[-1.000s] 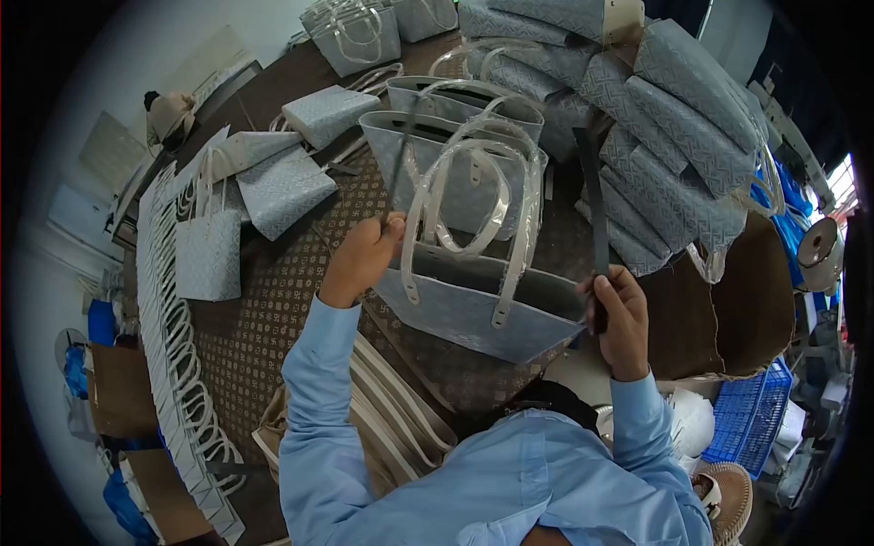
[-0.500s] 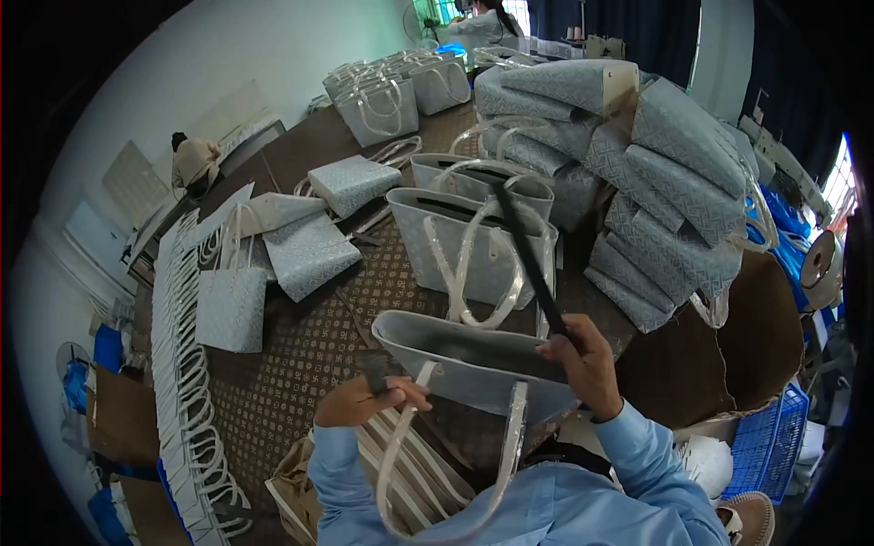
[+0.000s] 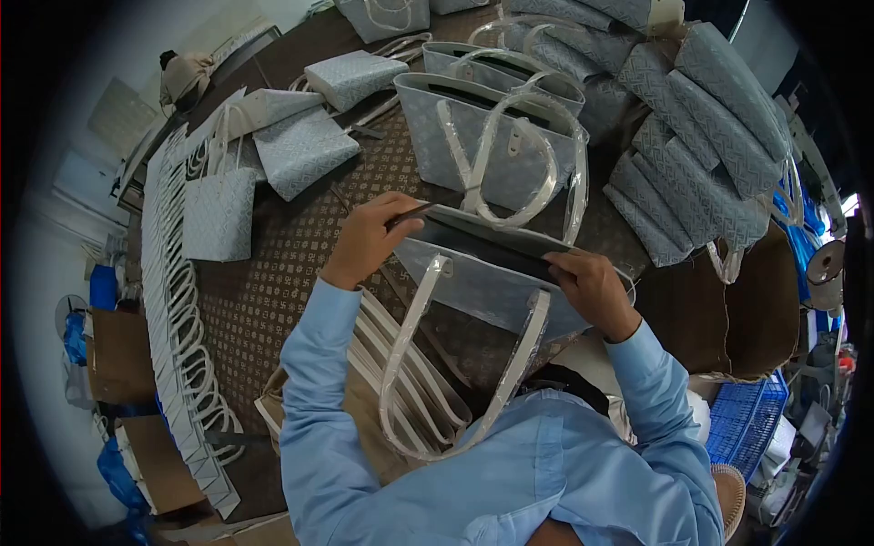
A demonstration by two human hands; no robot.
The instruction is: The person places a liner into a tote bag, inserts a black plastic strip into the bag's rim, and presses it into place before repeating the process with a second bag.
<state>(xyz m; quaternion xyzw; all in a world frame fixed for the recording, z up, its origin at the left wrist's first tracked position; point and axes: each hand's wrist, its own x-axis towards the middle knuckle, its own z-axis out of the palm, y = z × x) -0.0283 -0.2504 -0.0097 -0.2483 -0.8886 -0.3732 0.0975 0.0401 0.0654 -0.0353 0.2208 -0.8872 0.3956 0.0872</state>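
A silver-grey handbag with clear-wrapped handles stands open at the table's near edge, right in front of me. My left hand is closed at the left end of its mouth, with a dark flat end of a black strip between thumb and fingers. At the right end of the mouth, my right hand pinches with its fingertips just inside the rim. A dark band runs between both hands inside the opening; the bag's inside is mostly in shadow. Just beyond stands another open handbag, its handles upright.
Stacked grey bags pile up at the right. Several smaller bags lie at the left, beside a long row of white-edged pieces with loops. A blue crate sits low right. Another person is far left.
The long black strip, raised in my right hand before, has come down to the bag's opening. My left hand has moved up from the handle to the mouth's left end. The view has tilted down.
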